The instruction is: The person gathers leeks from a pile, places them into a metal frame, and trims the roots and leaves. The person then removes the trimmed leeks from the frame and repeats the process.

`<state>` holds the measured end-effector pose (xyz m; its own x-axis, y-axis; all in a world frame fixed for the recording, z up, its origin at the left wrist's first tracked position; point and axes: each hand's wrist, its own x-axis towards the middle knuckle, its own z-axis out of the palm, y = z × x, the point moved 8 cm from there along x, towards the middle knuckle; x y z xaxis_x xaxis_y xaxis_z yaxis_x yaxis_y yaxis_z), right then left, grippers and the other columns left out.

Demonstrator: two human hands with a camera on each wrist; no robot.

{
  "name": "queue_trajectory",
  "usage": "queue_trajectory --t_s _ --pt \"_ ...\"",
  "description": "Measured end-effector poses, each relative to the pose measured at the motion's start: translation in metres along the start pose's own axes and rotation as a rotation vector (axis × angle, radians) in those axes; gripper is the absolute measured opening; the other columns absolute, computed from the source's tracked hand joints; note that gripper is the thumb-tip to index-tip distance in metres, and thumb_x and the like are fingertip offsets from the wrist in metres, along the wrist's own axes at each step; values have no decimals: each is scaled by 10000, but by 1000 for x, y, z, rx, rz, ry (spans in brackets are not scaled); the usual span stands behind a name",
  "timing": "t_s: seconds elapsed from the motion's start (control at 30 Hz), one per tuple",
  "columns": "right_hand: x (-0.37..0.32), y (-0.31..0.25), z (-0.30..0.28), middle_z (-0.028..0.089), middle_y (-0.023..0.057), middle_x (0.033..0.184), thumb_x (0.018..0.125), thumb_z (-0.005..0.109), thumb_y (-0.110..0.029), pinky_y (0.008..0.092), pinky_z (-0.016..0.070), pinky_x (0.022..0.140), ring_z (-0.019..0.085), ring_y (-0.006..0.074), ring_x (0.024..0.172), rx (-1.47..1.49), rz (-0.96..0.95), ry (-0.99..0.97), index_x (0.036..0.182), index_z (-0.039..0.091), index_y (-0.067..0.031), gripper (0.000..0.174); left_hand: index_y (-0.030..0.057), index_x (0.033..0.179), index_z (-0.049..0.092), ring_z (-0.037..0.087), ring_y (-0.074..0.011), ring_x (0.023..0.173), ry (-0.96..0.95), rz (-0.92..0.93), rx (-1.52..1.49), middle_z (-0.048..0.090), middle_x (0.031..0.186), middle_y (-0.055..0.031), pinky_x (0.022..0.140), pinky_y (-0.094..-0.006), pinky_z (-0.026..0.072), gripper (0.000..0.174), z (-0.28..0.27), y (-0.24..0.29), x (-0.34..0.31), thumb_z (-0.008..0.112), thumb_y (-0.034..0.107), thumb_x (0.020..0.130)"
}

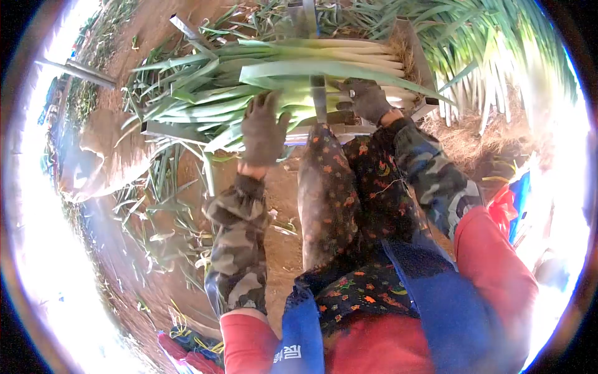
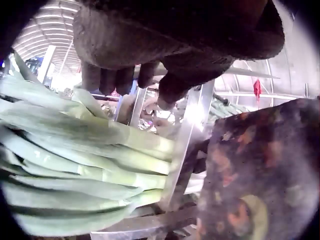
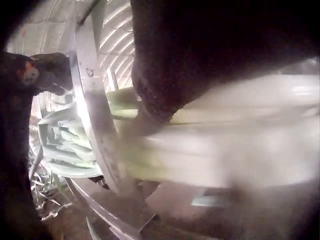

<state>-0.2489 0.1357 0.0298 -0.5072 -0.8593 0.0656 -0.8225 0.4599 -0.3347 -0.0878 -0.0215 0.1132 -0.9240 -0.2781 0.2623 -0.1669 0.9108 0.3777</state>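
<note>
A thick bundle of long green onions (image 1: 280, 59) lies crosswise in a metal frame (image 1: 319, 100), its green leaves to the left and white stalks to the right. My gloved left hand (image 1: 261, 128) is over the leaf side with fingers spread, and in the left wrist view this hand (image 2: 165, 45) appears above the bundle, holding nothing. On the white stalks, just right of the upright metal bar, rests my gloved right hand (image 1: 370, 103). Its dark fingers (image 3: 155, 107) lie against the stalks in the right wrist view. One broad leaf (image 1: 311, 70) crosses the top of the bundle.
A large heap of green onions (image 1: 492, 68) with rooty ends lies at the right. Loose leaves (image 1: 168, 215) litter the soil at the left, near a pale sack (image 1: 106, 156). My knees (image 1: 327, 187) are close against the frame's near side.
</note>
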Motion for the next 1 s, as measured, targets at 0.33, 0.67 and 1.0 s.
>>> queue_trajectory --t_s 0.33,0.67,1.0 --pt "-37 11 18 400 118 1451 847 629 -445 447 254 1108 352 299 1333 -150 -38 107 1266 549 -92 554 178 1401 423 251 -431 1366 -133 93 497 409 1414 -144 1132 -612 92 691 93 -24 13 534 577 849" --pt "-42 -3 0 437 140 1417 822 667 -426 487 276 1096 394 340 1307 -133 -110 198 1398 446 -222 650 152 1458 333 403 -349 1319 -125 -161 410 427 1422 -185 1069 -536 303 748 27 -85 57 445 627 890" --pt "-38 -1 4 416 120 1436 794 684 -383 478 260 1110 378 306 1328 -181 -123 179 1419 411 -226 699 134 1277 467 538 -332 1129 213 -569 114 488 1329 -155 908 -461 459 488 -40 -247 50 600 365 868"
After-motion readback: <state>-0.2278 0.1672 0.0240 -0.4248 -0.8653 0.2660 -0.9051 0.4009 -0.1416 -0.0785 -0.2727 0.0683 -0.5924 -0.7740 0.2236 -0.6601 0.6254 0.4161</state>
